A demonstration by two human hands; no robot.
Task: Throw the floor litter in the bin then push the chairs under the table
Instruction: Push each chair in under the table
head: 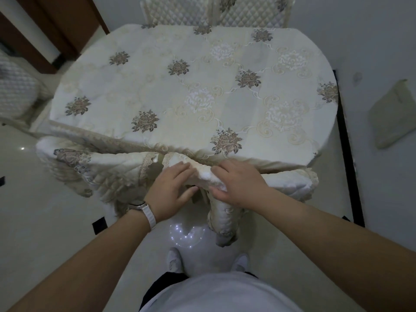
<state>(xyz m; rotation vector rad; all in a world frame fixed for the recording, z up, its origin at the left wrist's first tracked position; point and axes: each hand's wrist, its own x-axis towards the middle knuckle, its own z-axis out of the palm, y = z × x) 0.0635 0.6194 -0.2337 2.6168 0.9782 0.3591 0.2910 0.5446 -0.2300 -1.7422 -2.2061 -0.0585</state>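
A table point(193, 91) under a cream floral cloth fills the middle of the view. Against its near edge stand two chairs with quilted cream covers: one on the left point(96, 167) and one on the right point(290, 183). My left hand point(171, 188) and my right hand point(238, 183) both grip the top of the right chair's backrest, fingers over the top and thumbs underneath. Both chairs' seats are hidden below the tabletop. No litter or bin is in view.
Two more quilted chairs point(213, 12) stand at the table's far side, and another chair point(15, 91) is at the left. A pale cloth or bag point(391, 115) lies on the floor at the right. A brown door point(56, 25) is at the back left. My feet point(207, 260) are on the glossy white floor.
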